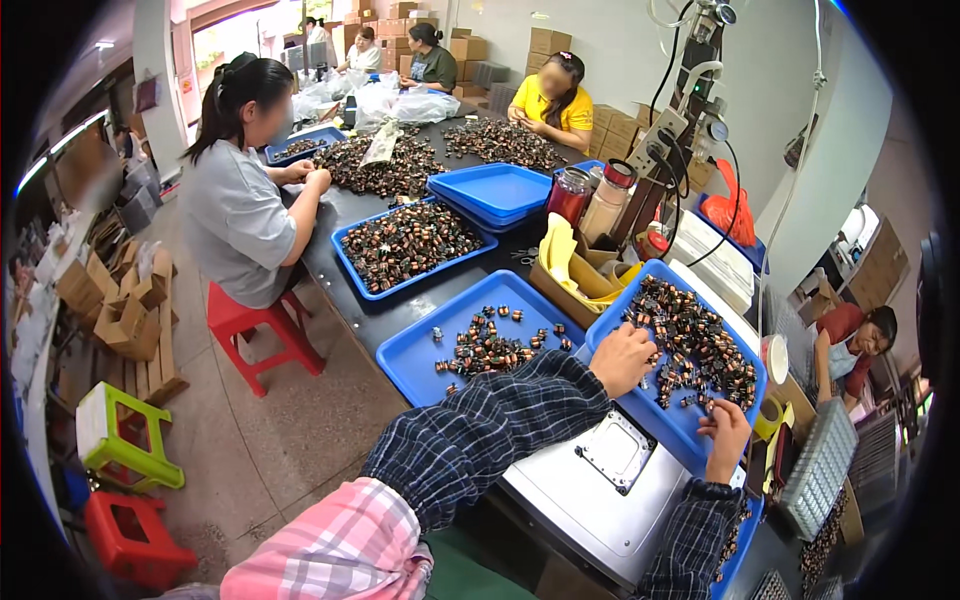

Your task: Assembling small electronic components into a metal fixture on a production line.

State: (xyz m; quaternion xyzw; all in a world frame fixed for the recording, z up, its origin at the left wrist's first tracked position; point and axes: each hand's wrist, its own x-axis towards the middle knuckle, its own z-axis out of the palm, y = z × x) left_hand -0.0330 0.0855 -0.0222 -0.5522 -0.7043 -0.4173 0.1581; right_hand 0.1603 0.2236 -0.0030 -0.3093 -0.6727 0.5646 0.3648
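- The left hand (622, 361) is right of centre in the frame, its fingertips down at the left side of the small wire-wound parts (690, 325); whether it grips one I cannot tell.
- The right hand (728, 437) is lower and further right, thumb and fingers drawn close together at the lower edge of the same parts; I cannot tell if a part is between them.
- These parts lie loose in a blue tray (683, 437) right of centre, heaped toward its upper and right sides.
- A silver metal box (585, 500) sits at lower centre, below that tray.
- A second blue tray (408, 352), near the centre, holds a smaller pile (485, 352).
- An open carton with yellow material (560, 252) stands between and above the two trays.
- A co-worker in grey (240, 220) sits at upper left on a red stool (245, 320).
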